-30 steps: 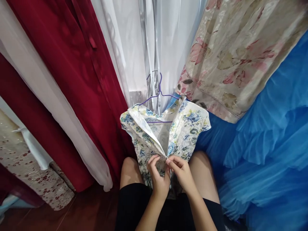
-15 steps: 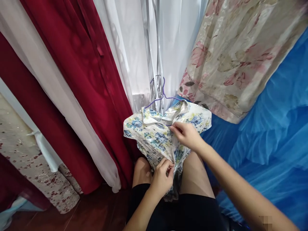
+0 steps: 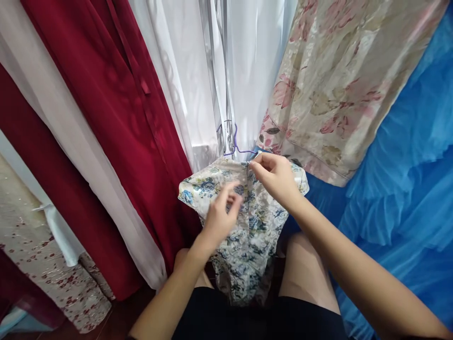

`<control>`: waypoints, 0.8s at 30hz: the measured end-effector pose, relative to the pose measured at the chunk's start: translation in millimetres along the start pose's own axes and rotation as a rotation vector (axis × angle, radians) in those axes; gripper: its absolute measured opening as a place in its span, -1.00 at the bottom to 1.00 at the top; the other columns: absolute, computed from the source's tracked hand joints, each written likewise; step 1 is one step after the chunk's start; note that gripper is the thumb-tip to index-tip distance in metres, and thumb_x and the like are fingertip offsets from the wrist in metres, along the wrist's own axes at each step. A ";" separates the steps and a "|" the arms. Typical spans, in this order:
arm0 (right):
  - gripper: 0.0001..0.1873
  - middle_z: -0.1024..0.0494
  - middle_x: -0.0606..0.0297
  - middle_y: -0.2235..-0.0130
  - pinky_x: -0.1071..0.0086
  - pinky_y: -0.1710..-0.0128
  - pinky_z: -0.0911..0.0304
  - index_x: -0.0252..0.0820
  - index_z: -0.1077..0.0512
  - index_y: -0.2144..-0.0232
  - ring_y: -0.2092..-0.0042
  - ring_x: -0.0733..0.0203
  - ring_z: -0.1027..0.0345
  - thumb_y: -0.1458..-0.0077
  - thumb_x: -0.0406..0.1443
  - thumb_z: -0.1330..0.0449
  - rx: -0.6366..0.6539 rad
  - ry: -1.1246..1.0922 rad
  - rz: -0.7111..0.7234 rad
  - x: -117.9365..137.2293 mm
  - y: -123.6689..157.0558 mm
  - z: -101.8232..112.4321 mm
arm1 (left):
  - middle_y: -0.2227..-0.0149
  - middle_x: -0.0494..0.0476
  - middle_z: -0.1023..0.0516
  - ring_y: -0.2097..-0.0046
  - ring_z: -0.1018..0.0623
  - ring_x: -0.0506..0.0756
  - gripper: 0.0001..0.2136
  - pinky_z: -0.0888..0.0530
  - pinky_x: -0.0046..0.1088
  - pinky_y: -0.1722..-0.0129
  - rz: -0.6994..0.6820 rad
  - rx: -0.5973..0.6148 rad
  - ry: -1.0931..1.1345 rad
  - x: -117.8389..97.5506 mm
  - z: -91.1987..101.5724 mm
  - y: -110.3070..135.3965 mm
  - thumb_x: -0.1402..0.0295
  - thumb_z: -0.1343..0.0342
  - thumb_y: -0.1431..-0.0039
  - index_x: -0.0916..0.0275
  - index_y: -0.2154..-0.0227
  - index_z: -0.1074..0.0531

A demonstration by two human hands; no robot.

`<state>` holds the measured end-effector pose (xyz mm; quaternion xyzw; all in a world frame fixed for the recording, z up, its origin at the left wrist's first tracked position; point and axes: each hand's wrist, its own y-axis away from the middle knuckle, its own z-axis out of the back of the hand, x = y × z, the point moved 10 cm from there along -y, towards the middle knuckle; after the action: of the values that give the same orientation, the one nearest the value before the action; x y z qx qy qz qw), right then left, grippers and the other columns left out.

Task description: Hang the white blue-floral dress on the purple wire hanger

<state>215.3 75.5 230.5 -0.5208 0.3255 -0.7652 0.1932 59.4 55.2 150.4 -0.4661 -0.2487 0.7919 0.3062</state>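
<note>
A white dress with a blue and yellow floral print (image 3: 260,222) hangs from a purple wire hanger (image 3: 236,141) in front of my knees. Its centre seam runs straight and closed from the neckline downward. At the top of that seam my right hand (image 3: 274,177) pinches the neckline edge; whether a zipper pull is between the fingertips is hidden. My left hand (image 3: 224,210), slightly blurred, is over the left front of the dress, its fingers curled with the thumb apart and nothing visible in them.
Red drapes (image 3: 116,118) and pale fabric hang at the left. White cloth (image 3: 247,71) with ribbons (image 3: 221,61) is behind the hanger. At the right hang a beige floral cloth (image 3: 329,94) and blue ruffled fabric (image 3: 399,151). The floor (image 3: 102,326) is dark red.
The dress's centre opening has closed up to the neckline. My right hand has moved up to the neckline, while my left hand has let go of the lower seam and risen leftward.
</note>
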 end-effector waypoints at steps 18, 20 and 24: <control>-0.79 -0.22 0.47 0.69 0.42 0.59 0.14 -0.15 -0.32 0.65 0.61 0.37 0.01 0.12 -0.21 -0.22 0.009 -0.391 -0.432 -98.7 52.8 -64.8 | 0.31 0.07 -0.52 0.21 -0.50 0.07 -0.86 -0.40 -0.40 0.13 -0.192 -0.494 -0.083 -21.8 70.2 -45.0 0.30 -0.12 -0.35 0.23 0.30 -0.47; -0.76 -0.15 0.49 0.70 0.41 0.59 0.21 -0.14 -0.27 0.70 0.61 0.39 0.09 0.14 -0.24 -0.22 0.010 -0.371 -0.446 -100.9 64.7 -60.0 | 0.33 0.06 -0.52 0.24 -0.50 0.04 -0.85 -0.40 -0.45 0.17 -0.127 -0.613 0.063 1.6 102.3 -47.7 0.28 -0.17 -0.31 0.25 0.32 -0.47; -0.69 -0.07 0.52 0.70 0.41 0.56 0.29 -0.14 -0.19 0.73 0.60 0.43 0.19 0.11 -0.27 -0.22 0.026 -0.369 -0.448 -92.2 83.3 -53.9 | 0.42 0.00 -0.48 0.36 -0.48 -0.03 -0.89 -0.39 -0.54 0.27 0.204 -0.861 0.455 96.4 159.1 -30.9 0.38 -0.23 -0.20 0.31 0.38 -0.47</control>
<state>197.3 90.6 97.2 -0.7074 0.1519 -0.6853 0.0822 -110.9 128.3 185.3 -0.7331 -0.4333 0.5216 0.0533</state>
